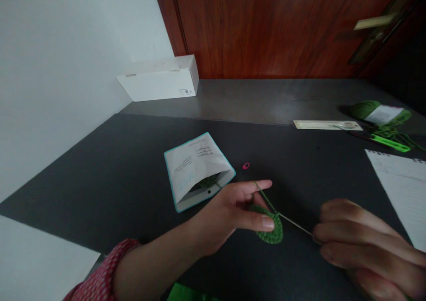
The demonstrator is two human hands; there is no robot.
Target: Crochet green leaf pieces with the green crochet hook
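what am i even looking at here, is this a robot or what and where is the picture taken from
No robot here: these are a person's two bare hands, seen from a camera worn on their head, looking forward and down. The left hand, coming out of a red patterned sleeve, pinches a small round piece of green crochet. The right hand holds a thin metal crochet hook that reaches toward that piece. On the dark grey tabletop lie a white paper pouch with teal edges, a tiny pink plastic stitch marker, a ball of green yarn with a white label and a spiral-bound white notepad.
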